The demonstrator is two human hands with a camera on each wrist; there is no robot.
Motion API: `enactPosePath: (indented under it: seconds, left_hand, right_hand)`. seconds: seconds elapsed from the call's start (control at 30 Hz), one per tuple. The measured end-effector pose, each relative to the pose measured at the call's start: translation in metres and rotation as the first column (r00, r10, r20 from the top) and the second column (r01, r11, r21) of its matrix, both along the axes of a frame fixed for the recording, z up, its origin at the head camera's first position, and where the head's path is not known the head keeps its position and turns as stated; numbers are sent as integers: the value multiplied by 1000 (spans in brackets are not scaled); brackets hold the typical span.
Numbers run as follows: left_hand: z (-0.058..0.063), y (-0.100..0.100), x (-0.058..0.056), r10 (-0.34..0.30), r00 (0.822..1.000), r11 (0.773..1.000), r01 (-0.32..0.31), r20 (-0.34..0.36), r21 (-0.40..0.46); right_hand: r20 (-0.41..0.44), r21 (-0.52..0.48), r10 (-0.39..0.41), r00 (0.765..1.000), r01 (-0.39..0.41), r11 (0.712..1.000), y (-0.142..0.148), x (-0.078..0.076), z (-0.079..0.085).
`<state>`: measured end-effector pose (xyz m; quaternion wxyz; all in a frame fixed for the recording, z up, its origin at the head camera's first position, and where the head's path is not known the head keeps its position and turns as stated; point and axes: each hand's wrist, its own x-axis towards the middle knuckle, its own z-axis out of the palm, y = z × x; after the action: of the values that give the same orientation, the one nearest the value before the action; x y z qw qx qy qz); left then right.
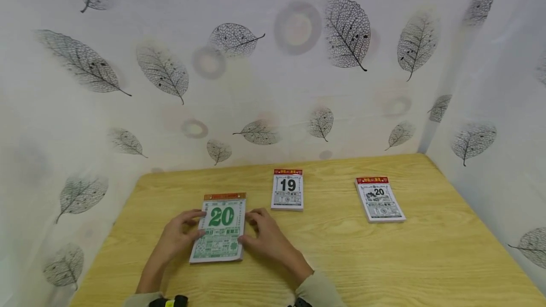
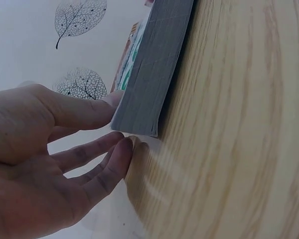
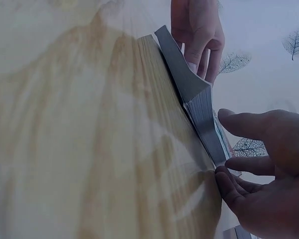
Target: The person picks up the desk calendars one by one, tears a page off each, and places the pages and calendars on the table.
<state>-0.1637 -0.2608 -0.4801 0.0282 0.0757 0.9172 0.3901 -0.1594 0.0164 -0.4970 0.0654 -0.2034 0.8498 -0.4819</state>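
Note:
A thick tear-off calendar (image 1: 217, 248) with a green "20" and a red-and-gold top strip lies on the table at left of centre, in the head view. At its left side, my left hand (image 1: 179, 235) touches the edge with thumb and fingertips. My right hand (image 1: 268, 237) is at its right side. In the right wrist view, fingertips (image 3: 222, 174) meet the calendar's side while the thumb stands slightly off it. From the left wrist, the thick grey stack of page edges (image 2: 152, 74) shows, with the left thumb against it.
Behind and right of the green calendar lies a smaller calendar (image 1: 287, 199) showing "19". Farther right is another small calendar (image 1: 381, 203), marked "20" and turned at a slant. Leaf-patterned white sheeting (image 1: 298, 89) stands behind and beside the wooden table (image 1: 332, 245).

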Motion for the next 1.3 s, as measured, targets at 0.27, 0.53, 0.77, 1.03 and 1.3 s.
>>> enactPosePath:
  seconds: [0.27,0.53,0.77,1.03,1.3]
  left_hand:
    - [4,7,1,7,1000,1000,-7,4,-10]
    - [4,18,3,62,995,993,-69,78,93]
    - [7,23,6,104,992,988,-112,69,110]
    - [8,23,6,114,987,978,-132,115,162]
    - [7,19,6,101,985,965,-132,141,227]
  right_hand:
    - [-10,35,-45,999,45,998,-6,2,-2]
    - [-2,49,-22,1000,22,999,-9,6,1]
    - [2,61,-10,1000,10,998,-11,6,5]
    - [-17,23,-31,999,32,999,-14,4,7]
    - [-35,-44,-46,998,45,998,-16,2,5]
